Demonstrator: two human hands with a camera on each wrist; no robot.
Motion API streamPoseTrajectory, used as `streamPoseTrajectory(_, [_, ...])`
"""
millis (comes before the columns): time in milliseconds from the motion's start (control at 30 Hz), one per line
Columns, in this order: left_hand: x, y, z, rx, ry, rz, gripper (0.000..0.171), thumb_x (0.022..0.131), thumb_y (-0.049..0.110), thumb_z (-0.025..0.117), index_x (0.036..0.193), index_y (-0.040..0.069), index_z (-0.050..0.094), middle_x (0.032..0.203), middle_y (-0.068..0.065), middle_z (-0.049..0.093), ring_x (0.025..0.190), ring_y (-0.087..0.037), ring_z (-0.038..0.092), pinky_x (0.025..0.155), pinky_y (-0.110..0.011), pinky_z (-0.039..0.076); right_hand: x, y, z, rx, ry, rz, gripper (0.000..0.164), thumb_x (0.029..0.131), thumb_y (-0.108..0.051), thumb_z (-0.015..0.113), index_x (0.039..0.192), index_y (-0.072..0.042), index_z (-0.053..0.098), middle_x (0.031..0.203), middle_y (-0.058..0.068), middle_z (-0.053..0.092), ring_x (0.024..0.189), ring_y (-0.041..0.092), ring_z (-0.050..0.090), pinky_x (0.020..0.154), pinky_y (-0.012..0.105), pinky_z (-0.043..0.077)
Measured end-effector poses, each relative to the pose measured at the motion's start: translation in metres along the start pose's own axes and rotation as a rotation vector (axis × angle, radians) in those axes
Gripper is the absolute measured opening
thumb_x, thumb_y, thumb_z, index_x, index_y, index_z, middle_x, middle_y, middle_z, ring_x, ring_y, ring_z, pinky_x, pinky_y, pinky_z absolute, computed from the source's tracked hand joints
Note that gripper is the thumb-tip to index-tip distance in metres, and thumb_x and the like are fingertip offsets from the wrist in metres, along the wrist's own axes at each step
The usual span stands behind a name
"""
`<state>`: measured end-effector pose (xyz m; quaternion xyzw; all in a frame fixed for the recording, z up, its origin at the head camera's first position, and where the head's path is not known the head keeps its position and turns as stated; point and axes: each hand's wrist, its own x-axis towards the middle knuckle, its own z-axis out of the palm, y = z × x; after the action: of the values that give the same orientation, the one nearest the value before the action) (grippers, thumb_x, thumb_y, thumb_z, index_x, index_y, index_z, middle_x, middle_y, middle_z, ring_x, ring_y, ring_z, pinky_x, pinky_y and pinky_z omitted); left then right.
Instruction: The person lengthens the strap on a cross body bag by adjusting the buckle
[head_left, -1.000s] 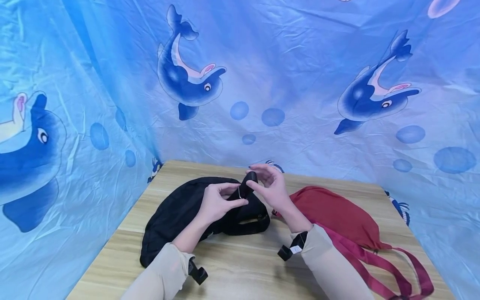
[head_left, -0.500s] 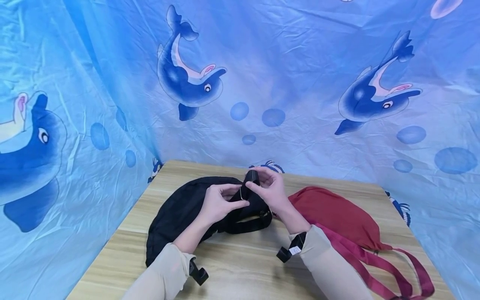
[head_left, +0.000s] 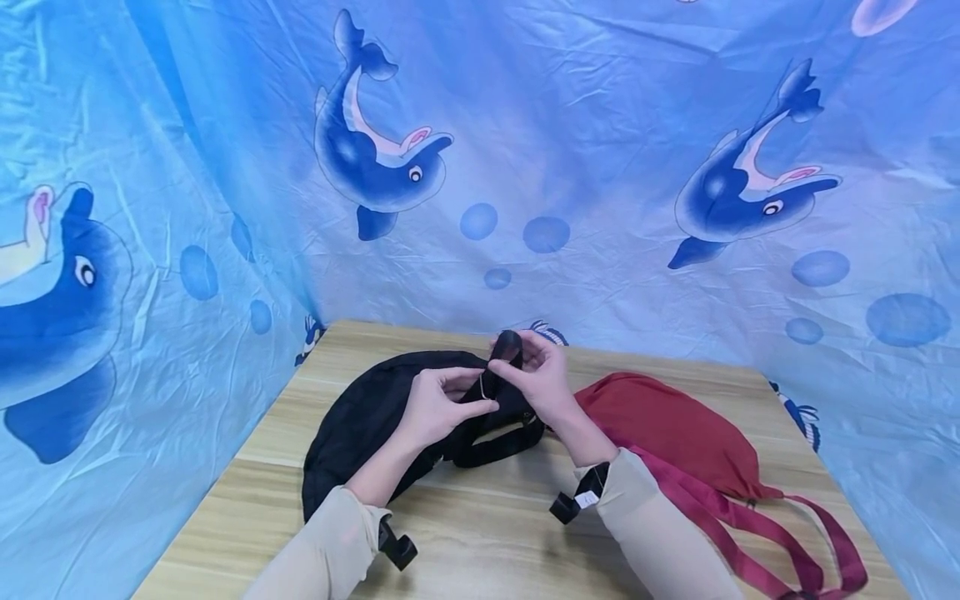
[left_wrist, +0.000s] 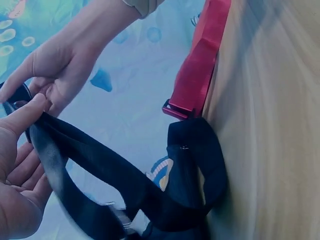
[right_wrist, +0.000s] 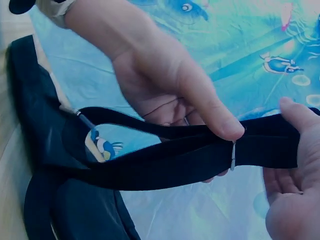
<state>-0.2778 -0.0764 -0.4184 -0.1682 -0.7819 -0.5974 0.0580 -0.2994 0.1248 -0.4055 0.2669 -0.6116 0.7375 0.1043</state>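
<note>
A black bag (head_left: 367,408) lies on the wooden table, and its black strap (head_left: 511,343) is raised off the tabletop. My left hand (head_left: 431,404) pinches the strap between thumb and fingers, right beside a thin, pale slider bar (right_wrist: 233,156). Farther along, my right hand (head_left: 543,375) grips the folded end, which stands up as a loop. Seen from the right wrist, the doubled webbing (right_wrist: 150,167) runs from the bag to both hands. Some fingertips are hidden behind the strap.
A red bag (head_left: 667,433) with crimson straps (head_left: 776,533) lies to the right, partly behind my right forearm. The wooden table (head_left: 480,542) meets a blue dolphin-print cloth (head_left: 600,167) at the back and sides.
The loop at my right hand has risen and opened wider. The black bag has slid a little to the right, while my left hand has barely moved.
</note>
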Motion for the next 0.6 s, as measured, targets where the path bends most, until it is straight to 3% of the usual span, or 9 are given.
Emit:
streamPoseTrajectory(100, [0.001,0.001,-0.003,-0.012,0.028,0.008,0.047,0.079,0.022,0.097,0.122,0.013,0.081,0.117,-0.009,0.082,0.110,-0.024,0.079,0.094,-0.031,0.064,-0.005,0.008,-0.001,0.048,0.021,0.024,0.042,0.087,-0.002,0.086,0.125,-0.006,0.069,0.116,-0.002,0.081,0.108,0.009,0.076,0.095,0.022,0.061])
streamPoseTrajectory(200, [0.002,0.004,-0.007,-0.043,0.062,0.013,0.047,0.080,0.018,0.096,0.123,0.010,0.080,0.117,-0.013,0.081,0.109,-0.023,0.079,0.093,-0.030,0.064,-0.015,0.022,-0.002,0.007,-0.062,0.098,0.051,0.085,0.001,0.087,0.132,-0.002,0.066,0.116,-0.004,0.079,0.109,0.008,0.075,0.099,0.023,0.060])
streamPoseTrajectory(333, [0.003,0.006,-0.010,-0.077,0.067,0.004,0.047,0.081,0.014,0.095,0.125,0.005,0.079,0.117,-0.017,0.081,0.107,-0.024,0.079,0.091,-0.028,0.064,-0.026,0.036,0.003,-0.096,-0.150,0.146,0.054,0.084,0.006,0.085,0.133,0.008,0.063,0.117,0.015,0.079,0.106,0.007,0.075,0.098,0.025,0.061])
streamPoseTrajectory(467, [0.005,0.008,-0.012,-0.087,0.069,-0.005,0.047,0.081,0.017,0.095,0.124,0.006,0.079,0.118,-0.015,0.081,0.108,-0.023,0.079,0.091,-0.026,0.064,-0.030,0.042,0.006,-0.143,-0.105,0.129,0.044,0.085,0.007,0.083,0.126,0.012,0.066,0.117,0.034,0.074,0.101,0.006,0.077,0.093,0.026,0.063])
streamPoseTrajectory(600, [0.005,0.011,-0.014,-0.089,0.109,-0.014,0.048,0.080,0.019,0.096,0.124,0.008,0.079,0.117,-0.014,0.081,0.108,-0.022,0.079,0.092,-0.027,0.064,-0.036,0.048,0.003,-0.180,-0.103,0.155,0.039,0.086,0.006,0.083,0.122,0.010,0.071,0.116,0.033,0.075,0.097,0.006,0.077,0.090,0.025,0.064])
